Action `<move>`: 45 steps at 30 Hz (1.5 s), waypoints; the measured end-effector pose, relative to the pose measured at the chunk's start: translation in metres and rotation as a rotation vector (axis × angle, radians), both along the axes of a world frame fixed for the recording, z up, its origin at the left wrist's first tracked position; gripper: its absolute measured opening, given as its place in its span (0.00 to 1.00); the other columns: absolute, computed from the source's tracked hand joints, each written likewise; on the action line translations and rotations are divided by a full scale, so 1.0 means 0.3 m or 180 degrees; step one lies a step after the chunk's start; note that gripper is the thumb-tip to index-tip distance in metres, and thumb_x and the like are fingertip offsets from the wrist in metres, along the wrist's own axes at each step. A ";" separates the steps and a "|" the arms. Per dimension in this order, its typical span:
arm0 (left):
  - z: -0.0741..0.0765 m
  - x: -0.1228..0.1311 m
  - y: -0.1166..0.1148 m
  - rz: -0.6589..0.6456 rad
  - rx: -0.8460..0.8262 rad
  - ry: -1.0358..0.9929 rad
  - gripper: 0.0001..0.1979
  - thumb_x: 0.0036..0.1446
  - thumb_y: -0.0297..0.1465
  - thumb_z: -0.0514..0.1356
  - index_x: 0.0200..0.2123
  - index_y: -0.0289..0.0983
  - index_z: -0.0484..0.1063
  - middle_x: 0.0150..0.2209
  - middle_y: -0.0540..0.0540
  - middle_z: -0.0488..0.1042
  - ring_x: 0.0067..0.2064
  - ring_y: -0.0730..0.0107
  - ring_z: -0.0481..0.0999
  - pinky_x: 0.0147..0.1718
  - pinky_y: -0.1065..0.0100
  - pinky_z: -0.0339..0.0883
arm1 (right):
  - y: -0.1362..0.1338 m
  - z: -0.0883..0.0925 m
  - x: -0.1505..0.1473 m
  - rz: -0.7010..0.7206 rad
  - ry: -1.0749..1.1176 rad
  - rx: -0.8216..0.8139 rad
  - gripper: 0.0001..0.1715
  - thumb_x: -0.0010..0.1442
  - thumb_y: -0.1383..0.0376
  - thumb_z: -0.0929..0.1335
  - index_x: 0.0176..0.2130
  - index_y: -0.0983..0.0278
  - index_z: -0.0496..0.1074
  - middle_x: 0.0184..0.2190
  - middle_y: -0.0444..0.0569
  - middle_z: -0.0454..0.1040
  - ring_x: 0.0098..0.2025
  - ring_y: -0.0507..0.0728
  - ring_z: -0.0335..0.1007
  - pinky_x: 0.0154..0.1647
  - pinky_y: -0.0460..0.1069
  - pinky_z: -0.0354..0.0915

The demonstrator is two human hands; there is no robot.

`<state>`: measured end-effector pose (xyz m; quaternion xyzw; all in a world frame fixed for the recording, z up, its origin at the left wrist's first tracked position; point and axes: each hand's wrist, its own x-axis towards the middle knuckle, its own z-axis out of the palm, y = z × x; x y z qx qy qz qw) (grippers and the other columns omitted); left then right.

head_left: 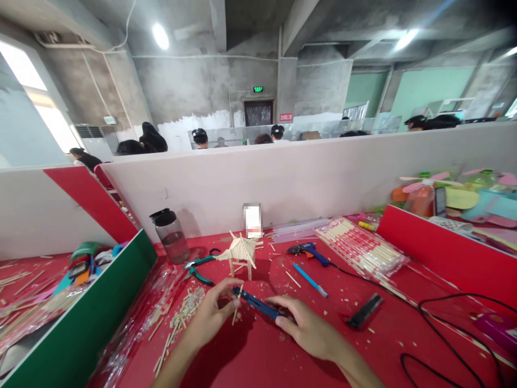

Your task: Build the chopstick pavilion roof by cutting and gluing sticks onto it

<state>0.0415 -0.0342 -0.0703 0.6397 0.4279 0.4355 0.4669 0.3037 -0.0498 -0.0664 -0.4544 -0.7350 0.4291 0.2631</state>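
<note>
My left hand [218, 308] pinches a short, thin wooden stick [237, 308] between thumb and fingers. In my right hand [309, 326] is a dark blue utility knife [260, 306], its front end meeting the stick at my left fingertips. Whether its blade is out cannot be made out. Just beyond my hands stands a small pavilion model [241, 252] built of wooden sticks, with a slatted roof and thin legs. Green-handled pliers [200, 268] lie left of the model. A blue pen [310, 280] rests on the red table to the right.
A hot glue gun [309, 251] with a black cord lies right of the model, near bagged wooden sticks [361, 248]. A dark water bottle [171, 237] stands back left. Stick offcuts [186, 311] are heaped left. A green divider [89, 312] and a red divider [444, 258] flank the table.
</note>
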 end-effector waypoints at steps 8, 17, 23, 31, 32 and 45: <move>-0.013 -0.002 0.002 -0.0031 -0.0082 0.0010 0.24 0.60 0.43 0.66 0.54 0.35 0.72 0.34 0.45 0.76 0.29 0.64 0.79 0.31 0.64 0.72 | 0.003 0.016 -0.005 0.0032 -0.0066 -0.0047 0.29 0.64 0.64 0.64 0.63 0.68 0.68 0.63 0.60 0.70 0.65 0.65 0.65 0.67 0.59 0.59; -0.016 0.002 0.006 0.0039 -0.0022 0.0109 0.22 0.59 0.42 0.65 0.52 0.34 0.73 0.32 0.45 0.75 0.28 0.64 0.78 0.30 0.64 0.72 | -0.002 -0.009 -0.009 -0.0005 -0.0215 0.0131 0.29 0.65 0.64 0.62 0.63 0.66 0.69 0.63 0.58 0.70 0.66 0.63 0.64 0.68 0.58 0.57; -0.015 0.003 0.002 0.0079 -0.0011 0.0098 0.21 0.59 0.41 0.66 0.52 0.35 0.73 0.35 0.43 0.77 0.29 0.63 0.79 0.30 0.64 0.72 | -0.018 -0.004 -0.031 0.0001 -0.0591 0.0420 0.27 0.68 0.63 0.59 0.62 0.66 0.69 0.63 0.60 0.69 0.67 0.64 0.63 0.66 0.58 0.58; 0.010 0.012 -0.010 0.0203 0.0023 0.0130 0.18 0.57 0.38 0.66 0.48 0.35 0.75 0.29 0.47 0.76 0.27 0.64 0.78 0.29 0.66 0.70 | -0.020 0.006 -0.092 -0.0279 -0.1163 0.0701 0.26 0.73 0.55 0.56 0.46 0.64 0.76 0.42 0.58 0.82 0.46 0.65 0.79 0.46 0.53 0.66; 0.011 0.014 -0.012 0.0201 -0.0001 0.0123 0.19 0.57 0.39 0.66 0.48 0.35 0.75 0.29 0.48 0.75 0.26 0.64 0.78 0.28 0.66 0.70 | -0.017 0.003 -0.096 -0.0313 -0.1279 0.0751 0.27 0.73 0.54 0.55 0.44 0.64 0.76 0.40 0.58 0.82 0.45 0.65 0.79 0.44 0.53 0.65; -0.019 0.002 0.000 0.0308 0.0163 0.0208 0.22 0.58 0.38 0.65 0.54 0.36 0.75 0.33 0.45 0.78 0.29 0.63 0.78 0.32 0.64 0.72 | 0.028 -0.031 -0.117 -0.0489 -0.2003 0.1331 0.29 0.74 0.52 0.55 0.41 0.64 0.76 0.35 0.58 0.83 0.38 0.65 0.81 0.34 0.51 0.61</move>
